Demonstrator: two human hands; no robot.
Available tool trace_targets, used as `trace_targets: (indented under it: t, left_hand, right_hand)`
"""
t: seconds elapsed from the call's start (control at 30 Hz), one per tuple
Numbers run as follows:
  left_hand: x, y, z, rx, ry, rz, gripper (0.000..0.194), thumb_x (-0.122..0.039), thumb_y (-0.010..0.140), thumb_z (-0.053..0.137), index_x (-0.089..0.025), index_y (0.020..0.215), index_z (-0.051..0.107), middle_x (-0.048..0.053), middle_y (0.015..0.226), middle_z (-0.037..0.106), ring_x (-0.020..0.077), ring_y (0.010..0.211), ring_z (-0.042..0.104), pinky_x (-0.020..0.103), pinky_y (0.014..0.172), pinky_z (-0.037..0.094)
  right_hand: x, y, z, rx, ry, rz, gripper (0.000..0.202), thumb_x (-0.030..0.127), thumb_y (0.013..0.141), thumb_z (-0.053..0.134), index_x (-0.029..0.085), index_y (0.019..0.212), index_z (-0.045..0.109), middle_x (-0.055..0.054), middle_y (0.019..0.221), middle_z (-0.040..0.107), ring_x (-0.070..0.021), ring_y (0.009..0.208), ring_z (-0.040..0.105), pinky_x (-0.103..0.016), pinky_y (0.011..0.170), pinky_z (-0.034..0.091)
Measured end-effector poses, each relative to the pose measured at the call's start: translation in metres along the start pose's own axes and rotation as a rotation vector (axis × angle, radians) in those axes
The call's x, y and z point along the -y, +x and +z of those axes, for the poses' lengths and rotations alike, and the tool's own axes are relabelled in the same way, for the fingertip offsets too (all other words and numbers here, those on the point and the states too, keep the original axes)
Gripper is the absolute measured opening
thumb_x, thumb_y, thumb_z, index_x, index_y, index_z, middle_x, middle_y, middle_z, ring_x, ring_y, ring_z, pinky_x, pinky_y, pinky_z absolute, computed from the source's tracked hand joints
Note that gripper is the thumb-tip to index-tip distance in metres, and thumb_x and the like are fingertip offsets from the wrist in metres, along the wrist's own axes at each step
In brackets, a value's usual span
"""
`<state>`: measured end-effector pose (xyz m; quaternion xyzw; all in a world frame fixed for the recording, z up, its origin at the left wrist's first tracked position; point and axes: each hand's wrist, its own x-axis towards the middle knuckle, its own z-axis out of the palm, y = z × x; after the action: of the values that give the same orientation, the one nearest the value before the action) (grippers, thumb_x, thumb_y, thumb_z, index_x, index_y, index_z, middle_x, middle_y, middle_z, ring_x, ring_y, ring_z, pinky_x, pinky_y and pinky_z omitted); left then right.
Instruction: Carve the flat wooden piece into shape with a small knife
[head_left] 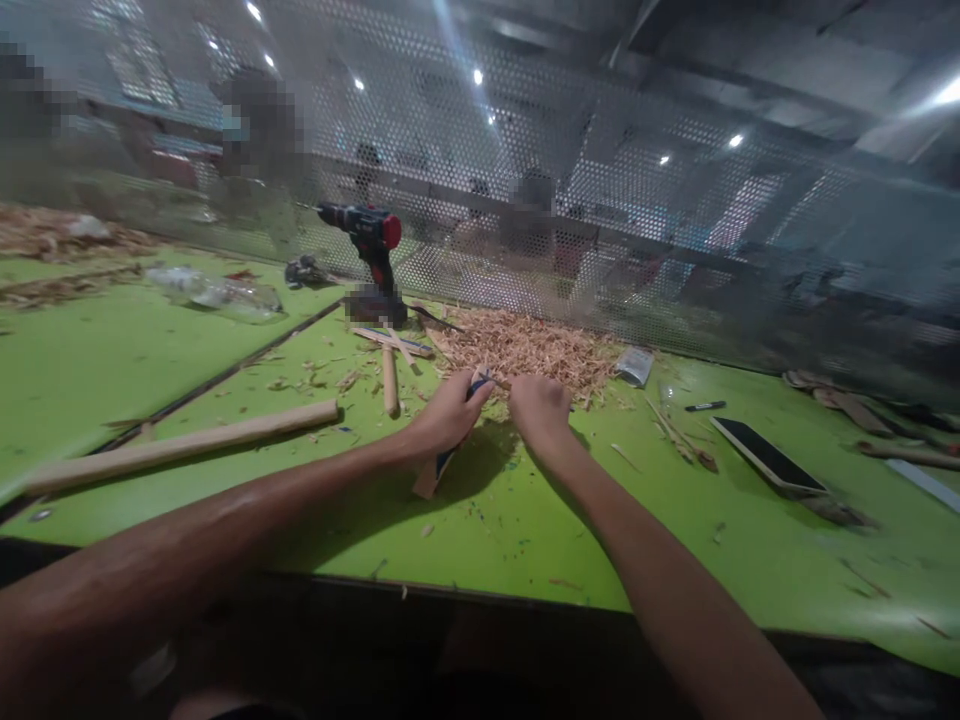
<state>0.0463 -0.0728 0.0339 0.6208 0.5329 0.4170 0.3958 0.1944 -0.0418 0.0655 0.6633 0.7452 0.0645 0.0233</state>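
My left hand (pixel 448 412) is closed around a flat wooden strip (pixel 426 480) with a dark blue face. The strip slants from its pale lower end, close above the green table, up through my fingers to its far end. My right hand (pixel 541 408) is a fist just to the right of it. From this fist a thin dark blade, seemingly of a knife (pixel 496 381), points left to the strip's upper end; its handle is hidden in my fingers. A pile of curled wood shavings (pixel 525 345) lies right behind both hands.
A cordless drill (pixel 371 240) stands behind the shavings, near a perforated screen (pixel 465 180). To the left lie a long wooden rod (pixel 195 445), a short dowel (pixel 390 382) and a plastic bottle (pixel 217 290). On the right are a phone (pixel 769 455) and a black marker (pixel 705 406).
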Motion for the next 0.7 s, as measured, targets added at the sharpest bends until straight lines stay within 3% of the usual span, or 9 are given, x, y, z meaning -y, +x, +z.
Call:
trace_targets:
  t: [0.13,0.3,0.53,0.7]
  left_hand:
    - [0.003,0.001,-0.002,0.018,0.037,0.03,0.035,-0.027,0.115,0.059,-0.029,0.083,0.046,-0.008,0.052,0.05,0.0159,0.041,0.047,0.027,0.046,0.036]
    - [0.008,0.005,-0.01,0.046,0.055,0.122,0.033,-0.028,0.113,0.058,-0.029,0.082,0.046,-0.008,0.054,0.05,0.0153,0.044,0.048,0.027,0.05,0.036]
    - [0.001,0.006,-0.021,0.029,0.085,0.14,0.032,-0.027,0.113,0.058,-0.028,0.082,0.047,-0.007,0.054,0.052,0.015,0.047,0.048,0.026,0.053,0.036]
    - [-0.001,0.006,-0.027,0.053,0.06,0.12,0.033,-0.029,0.113,0.058,-0.027,0.083,0.046,-0.006,0.053,0.052,0.0142,0.045,0.047,0.025,0.051,0.036]
  right_hand:
    - [-0.005,0.007,-0.001,-0.011,-0.022,-0.021,0.054,0.022,0.128,0.037,0.012,0.143,0.088,-0.026,0.13,0.09,-0.0319,0.125,0.088,-0.034,0.098,0.065]
    - [-0.004,0.018,-0.003,-0.049,-0.052,-0.055,0.051,0.014,0.123,0.04,0.01,0.142,0.087,-0.026,0.13,0.09,-0.0315,0.122,0.088,-0.033,0.096,0.064]
    - [-0.005,0.033,-0.013,-0.115,-0.067,-0.144,0.057,0.024,0.129,0.032,0.006,0.143,0.084,-0.028,0.135,0.087,-0.0311,0.124,0.085,-0.033,0.098,0.058]
    - [-0.003,0.038,-0.019,-0.112,-0.047,-0.153,0.053,0.021,0.129,0.035,0.006,0.146,0.083,-0.027,0.137,0.086,-0.0267,0.125,0.083,-0.028,0.097,0.052]
